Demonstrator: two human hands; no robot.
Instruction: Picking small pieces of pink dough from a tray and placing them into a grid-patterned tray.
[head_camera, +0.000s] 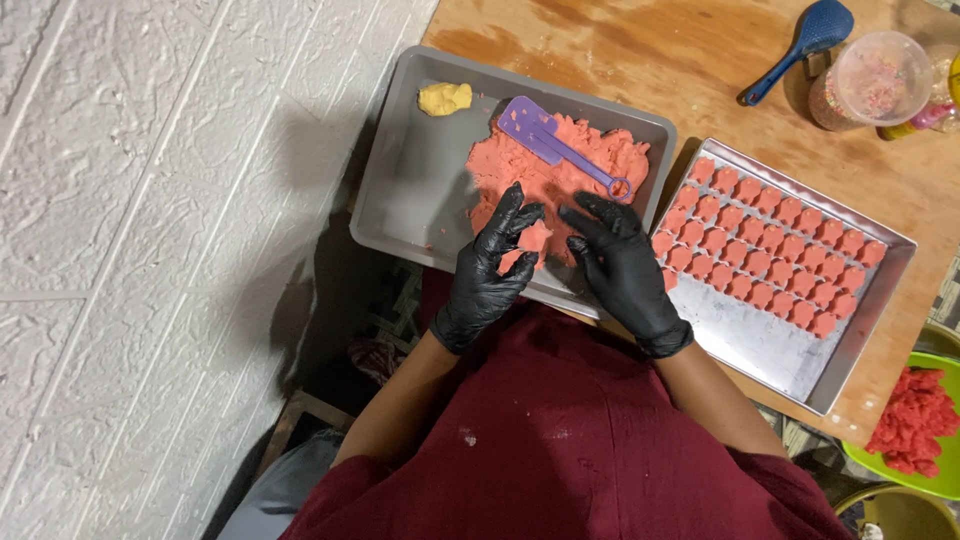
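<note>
Nearest, a maroon shirt (560, 440), then the black-gloved left hand (492, 265) and right hand (622, 265) pinching a small pink dough piece (532, 240) at the soft, rough dough slab's (560, 165) near edge in a grey metal tray (410, 180), where a purple plastic spatula (555, 145) lies diagonally, handle toward the tray of moulded pieces (770, 260).

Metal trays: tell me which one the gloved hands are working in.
The left tray, holding the loose pink dough mass and purple spatula; the right tray holds rows of shaped pink pieces, untouched.

The green bowl (935, 480) of red crumbs is cut off by the right edge, below the tray of pink pieces (860, 340); gloved hands hide dough beneath them.
</note>
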